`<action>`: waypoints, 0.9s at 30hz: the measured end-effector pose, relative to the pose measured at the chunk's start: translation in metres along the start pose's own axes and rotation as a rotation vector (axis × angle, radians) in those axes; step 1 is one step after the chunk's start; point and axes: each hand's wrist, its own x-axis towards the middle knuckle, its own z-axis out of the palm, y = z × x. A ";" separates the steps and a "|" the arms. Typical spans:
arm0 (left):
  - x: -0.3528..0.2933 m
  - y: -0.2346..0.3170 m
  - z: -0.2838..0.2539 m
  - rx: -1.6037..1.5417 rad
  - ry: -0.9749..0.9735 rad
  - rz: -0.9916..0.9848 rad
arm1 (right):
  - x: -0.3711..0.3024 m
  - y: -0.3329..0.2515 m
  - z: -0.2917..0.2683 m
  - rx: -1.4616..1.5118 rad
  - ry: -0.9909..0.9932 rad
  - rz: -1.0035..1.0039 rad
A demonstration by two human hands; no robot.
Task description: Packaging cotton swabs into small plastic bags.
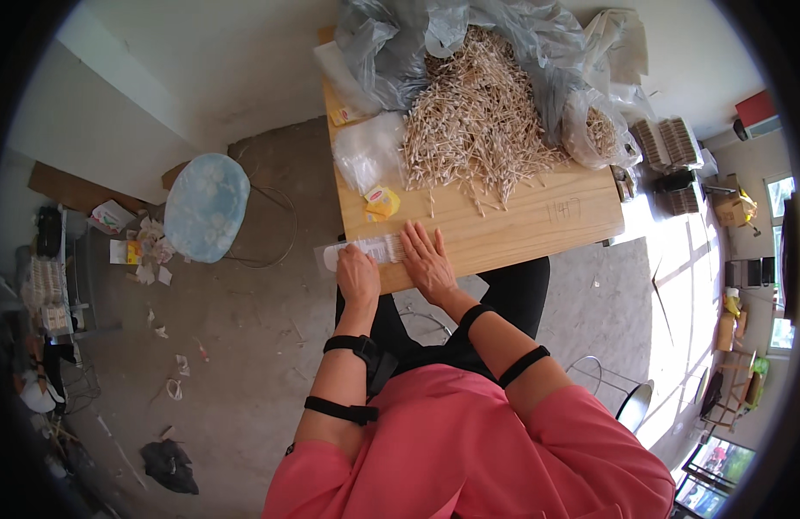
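A narrow clear plastic bag (pixel 381 249) with pale cotton swabs in it lies along the table's near left edge. My left hand (pixel 358 275) is closed, its fingers bent onto the bag's left part, which sticks out past the table corner. Flat against the swab end of the bag rests my right hand (pixel 427 262), its fingers stretched out. Just beyond the bag are small yellow cards (pixel 382 202) and a stack of clear plastic bags (pixel 367 149). A large heap of loose cotton swabs (pixel 478 121) covers the far middle of the wooden table (pixel 504 233).
Grey plastic sheeting (pixel 382 52) surrounds the heap's far side. A smaller bag of swabs (pixel 595 134) sits at the table's right. To the left stands a stool with a light blue seat (pixel 207 208). Paper scraps and a black bag (pixel 169 467) lie on the floor.
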 end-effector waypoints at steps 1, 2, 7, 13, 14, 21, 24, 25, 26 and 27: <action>0.002 0.001 0.000 0.015 -0.019 -0.022 | 0.001 -0.001 0.001 0.002 0.001 0.003; 0.003 -0.001 -0.001 0.017 -0.021 -0.020 | 0.002 -0.003 0.003 0.028 -0.005 -0.007; -0.001 -0.018 0.001 -0.056 0.050 -0.015 | 0.013 -0.018 0.010 0.044 -0.002 -0.046; -0.007 -0.012 -0.001 -0.180 0.075 -0.070 | 0.021 -0.026 0.017 0.057 0.049 -0.068; -0.007 -0.011 -0.001 -0.181 0.075 -0.071 | 0.022 -0.028 0.018 0.043 0.023 -0.061; -0.010 -0.019 0.009 -0.195 0.137 0.028 | 0.024 -0.040 0.016 0.117 0.064 -0.125; -0.011 -0.021 0.009 -0.201 0.146 0.066 | 0.020 -0.041 0.019 0.080 0.053 -0.134; -0.011 -0.021 0.009 -0.194 0.141 0.066 | 0.020 -0.039 0.019 0.080 0.053 -0.134; -0.011 -0.021 0.010 -0.195 0.141 0.066 | 0.019 -0.037 0.020 0.102 0.066 -0.134; -0.012 -0.020 0.010 -0.217 0.152 0.074 | 0.019 -0.038 0.019 0.125 0.076 -0.134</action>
